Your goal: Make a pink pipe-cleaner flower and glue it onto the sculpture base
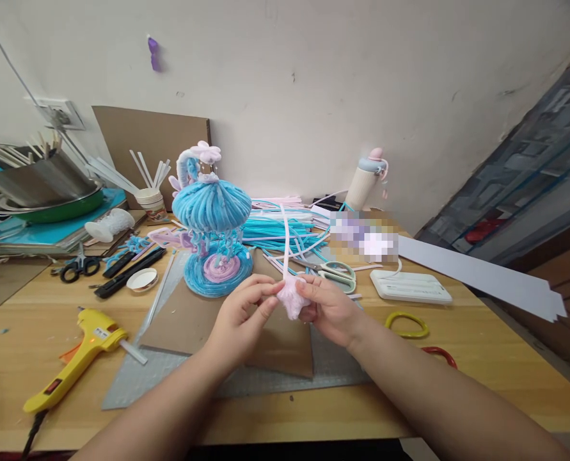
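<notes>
Between my two hands is a small pink star-like shape of fuzzy pipe cleaner (293,299), with one long pale stem sticking up from it. My left hand (246,314) pinches its left side between thumb and fingers. On the right side, my right hand (330,307) grips it with the thumb on the front; its other fingers are partly hidden behind. Beyond my left hand stands a blue pipe-cleaner jellyfish-like lamp shape (212,206) on a round blue and pink coiled base (196,275). Beneath my hands lies a brown cardboard sheet (285,349).
A yellow glue gun (80,358) lies at left near black-handled scissors (80,266). Blue pipe cleaners (279,232) and pale-handled scissors (340,274) lie behind my hands. A white power bank (411,286), a tilted bottle (365,182) and yellow-handled pliers (408,325) are at right.
</notes>
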Motion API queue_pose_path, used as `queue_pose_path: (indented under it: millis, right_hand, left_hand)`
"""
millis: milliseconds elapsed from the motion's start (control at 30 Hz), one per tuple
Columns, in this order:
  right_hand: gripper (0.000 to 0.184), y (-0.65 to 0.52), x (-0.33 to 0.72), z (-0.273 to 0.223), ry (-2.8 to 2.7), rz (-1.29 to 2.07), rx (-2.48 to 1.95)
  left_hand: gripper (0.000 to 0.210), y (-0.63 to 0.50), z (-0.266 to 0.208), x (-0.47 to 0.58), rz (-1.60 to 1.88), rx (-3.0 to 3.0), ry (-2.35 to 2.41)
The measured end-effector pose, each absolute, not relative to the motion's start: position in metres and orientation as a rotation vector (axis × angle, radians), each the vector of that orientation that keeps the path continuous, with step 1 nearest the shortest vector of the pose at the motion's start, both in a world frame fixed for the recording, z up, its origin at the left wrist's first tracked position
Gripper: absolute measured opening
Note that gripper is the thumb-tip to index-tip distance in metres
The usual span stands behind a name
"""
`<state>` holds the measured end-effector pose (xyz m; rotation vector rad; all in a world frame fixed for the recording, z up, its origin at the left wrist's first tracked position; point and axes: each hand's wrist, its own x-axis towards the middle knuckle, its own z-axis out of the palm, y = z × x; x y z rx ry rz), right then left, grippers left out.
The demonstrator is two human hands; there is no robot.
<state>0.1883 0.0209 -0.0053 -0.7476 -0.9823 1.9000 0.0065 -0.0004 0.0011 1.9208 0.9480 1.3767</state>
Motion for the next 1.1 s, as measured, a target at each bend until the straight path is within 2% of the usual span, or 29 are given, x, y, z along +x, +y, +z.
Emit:
queue_pose_path:
  millis: [167,500,833,1100]
  right_hand:
    - [0.031,0.0186,0.1844,-0.0048,-0.931,1.948,-0.747]
    - [0.036,0.0169,0.1843,-0.0055,-0.93,2.016,-0.733]
    - [0.037,0.0196,0.1874,-0.0072,-0.949,2.041,-0.709]
    - [0.042,0.0172,0.1844,-0.0064,-0.954,2.032,-0.71]
  left_hand:
    - [0.019,0.0042,-0.0012,0.0049,1.41,1.786,1.028]
    - [0.009,0.0027,-0.0033,0.0086,1.497,1.977,1.025]
    - [0.022,0.0071,-0.0011,0.0041,1.434,1.951,0.975]
    - [0.013,0.0059,-0.0028,0.005,1.431,1.875,0.971]
